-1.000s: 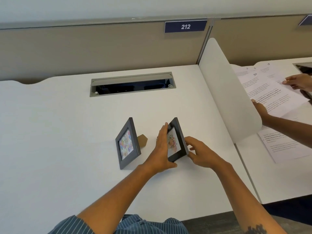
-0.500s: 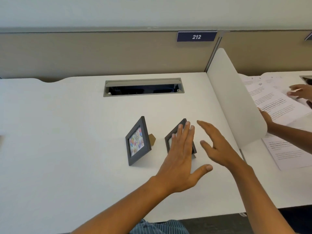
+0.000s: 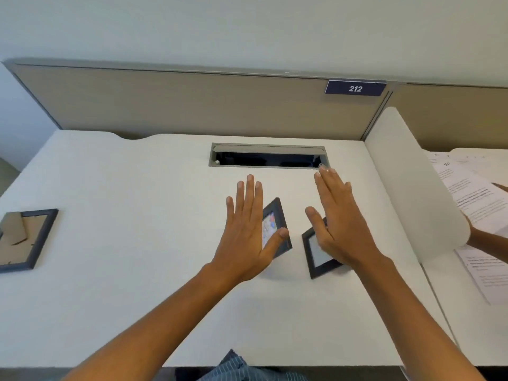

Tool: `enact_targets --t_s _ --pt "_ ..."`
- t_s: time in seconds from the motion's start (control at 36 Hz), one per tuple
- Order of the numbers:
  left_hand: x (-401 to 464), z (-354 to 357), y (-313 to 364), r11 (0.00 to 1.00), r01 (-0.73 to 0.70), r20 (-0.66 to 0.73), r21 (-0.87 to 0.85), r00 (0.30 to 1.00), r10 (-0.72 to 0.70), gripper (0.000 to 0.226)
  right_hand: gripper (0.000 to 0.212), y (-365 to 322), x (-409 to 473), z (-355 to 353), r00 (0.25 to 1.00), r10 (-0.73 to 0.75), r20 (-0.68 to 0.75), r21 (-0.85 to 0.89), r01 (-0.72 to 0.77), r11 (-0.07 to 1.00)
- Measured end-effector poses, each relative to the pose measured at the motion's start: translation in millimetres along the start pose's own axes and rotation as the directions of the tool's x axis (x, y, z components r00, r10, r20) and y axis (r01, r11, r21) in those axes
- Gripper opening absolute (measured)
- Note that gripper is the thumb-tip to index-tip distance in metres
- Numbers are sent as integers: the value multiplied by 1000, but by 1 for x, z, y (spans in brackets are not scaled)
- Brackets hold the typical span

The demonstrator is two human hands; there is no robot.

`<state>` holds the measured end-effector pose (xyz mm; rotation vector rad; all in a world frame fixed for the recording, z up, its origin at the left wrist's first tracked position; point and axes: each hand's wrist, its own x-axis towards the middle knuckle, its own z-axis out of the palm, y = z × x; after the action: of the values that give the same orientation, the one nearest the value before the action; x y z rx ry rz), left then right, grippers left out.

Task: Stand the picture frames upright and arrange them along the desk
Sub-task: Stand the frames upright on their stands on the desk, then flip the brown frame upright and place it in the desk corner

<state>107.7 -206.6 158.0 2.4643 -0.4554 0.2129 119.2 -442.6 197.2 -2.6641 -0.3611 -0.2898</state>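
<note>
Left hand: my left hand (image 3: 244, 232) is flat with fingers spread, grasping nothing, and hangs in front of the colourful frame (image 3: 275, 226).
Right hand: my right hand (image 3: 339, 224) is likewise flat and empty, covering part of the grey frame (image 3: 316, 253); whether it touches, I cannot tell.
Standing frames: both sit mid-desk (image 3: 137, 215), tilted on their props, just beside each other.
Third frame: the face-down frame (image 3: 23, 239) lies flat at the far left edge, prop showing.
Step in hand: I judge two frames placed, hands letting go.
Next move: reach left, lift the flat frame, open its prop and stand it in line.
Risk: brushing a standing frame may topple it.
</note>
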Motion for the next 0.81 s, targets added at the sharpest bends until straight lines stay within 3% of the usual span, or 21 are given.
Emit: enact_targets --t_s 0.14,0.42,0.61,0.81 --pt "-20 -40 -57 983 116 -7 141 993 -116 102 79 -56 23 31 996 -85 42 4 85 996" --pt "-81 -99 -169 933 287 -71 218 958 -278 97 75 -159 59 124 950 -249 190 -10 255 967" --pt "-132 -137 -248 874 432 -114 221 902 -417 99 74 -227 76 199 891 -348 290 16 359 933" --pt "-188 -164 -321 772 598 -127 213 801 -585 106 73 -297 88 264 810 -429 399 61 444 894"
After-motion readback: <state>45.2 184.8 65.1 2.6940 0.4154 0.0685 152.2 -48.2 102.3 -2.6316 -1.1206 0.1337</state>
